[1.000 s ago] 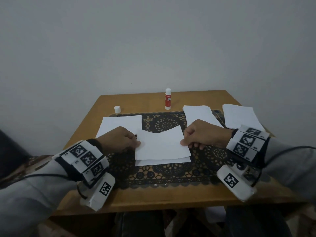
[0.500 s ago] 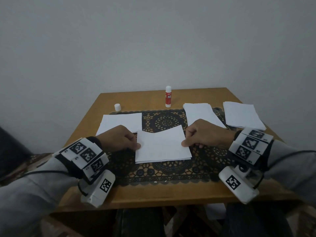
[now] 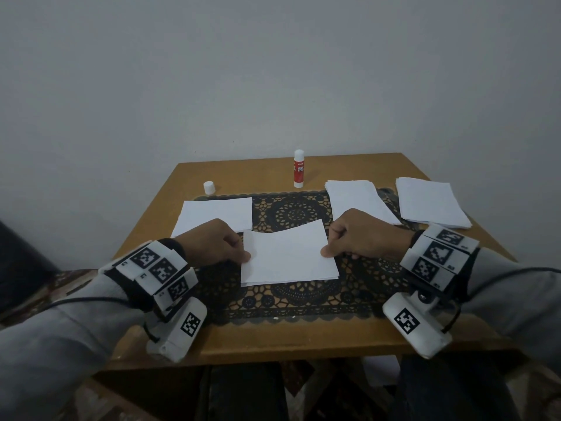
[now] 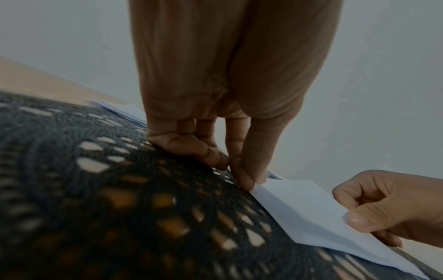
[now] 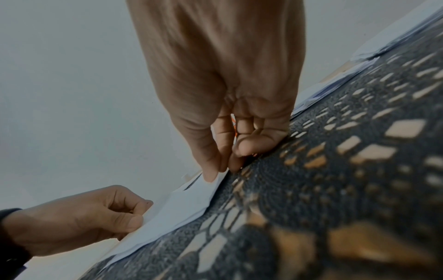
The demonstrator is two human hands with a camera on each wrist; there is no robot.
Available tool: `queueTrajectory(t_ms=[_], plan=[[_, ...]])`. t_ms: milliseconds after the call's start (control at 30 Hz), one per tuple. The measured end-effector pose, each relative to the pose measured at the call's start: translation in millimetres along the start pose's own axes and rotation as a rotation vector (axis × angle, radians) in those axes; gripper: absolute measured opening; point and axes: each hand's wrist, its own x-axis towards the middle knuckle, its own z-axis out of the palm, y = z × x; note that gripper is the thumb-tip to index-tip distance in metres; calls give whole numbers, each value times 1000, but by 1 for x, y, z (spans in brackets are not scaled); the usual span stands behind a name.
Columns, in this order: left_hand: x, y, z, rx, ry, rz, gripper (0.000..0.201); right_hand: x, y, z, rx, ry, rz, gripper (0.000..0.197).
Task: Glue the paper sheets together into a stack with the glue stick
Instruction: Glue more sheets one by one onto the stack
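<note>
"GLUE STICK" upside down on glue stick point(image 3: 298, 172)

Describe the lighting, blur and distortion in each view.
Head view: dim, flat light, sharp; the table edges splay from the wide lens. Left wrist view: dark, the mat blurred up close, the left hand stretched. Right wrist view: brighter, the near mat just as blurred.

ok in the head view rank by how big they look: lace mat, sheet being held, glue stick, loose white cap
1. lace mat
2. held sheet
3. glue stick
4. white cap
The glue stick and cap sit farther back, which shrinks them somewhat.
</note>
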Motion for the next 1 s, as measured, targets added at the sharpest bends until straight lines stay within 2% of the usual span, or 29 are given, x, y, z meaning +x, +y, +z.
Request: queueTrajectory(t_ms=[600, 1000], plan=[[1, -2, 0, -15, 7, 9, 28, 3, -1, 2, -43, 6, 11, 31], [1, -1, 0, 4, 11, -13, 25, 0, -1, 0, -8, -14, -9, 28]])
